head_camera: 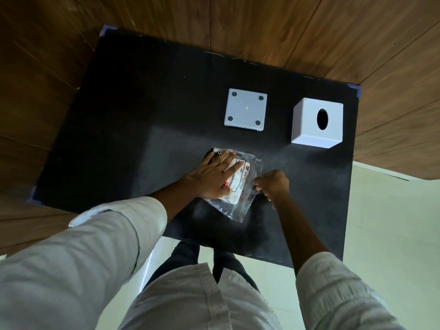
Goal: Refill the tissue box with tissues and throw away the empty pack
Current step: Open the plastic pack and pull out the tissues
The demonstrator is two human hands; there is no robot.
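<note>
Pinning tissue pack [240,184] flat on tabletop [142,139] with our left hand [212,175], fingers spread; right hand [272,183] pinches pack's right edge, long axis toward us.

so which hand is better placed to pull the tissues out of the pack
Right. The right hand already pinches the tissue pack at its edge, while the left hand lies flat on top, pinning it to the table.

Readable text only on the tissue pack [240,184]: label reads "BIG TISSUES" in dark letters, running toward 5 o'clock, with a round red logo at its 12 o'clock end. Smaller print below is illegible.
</note>
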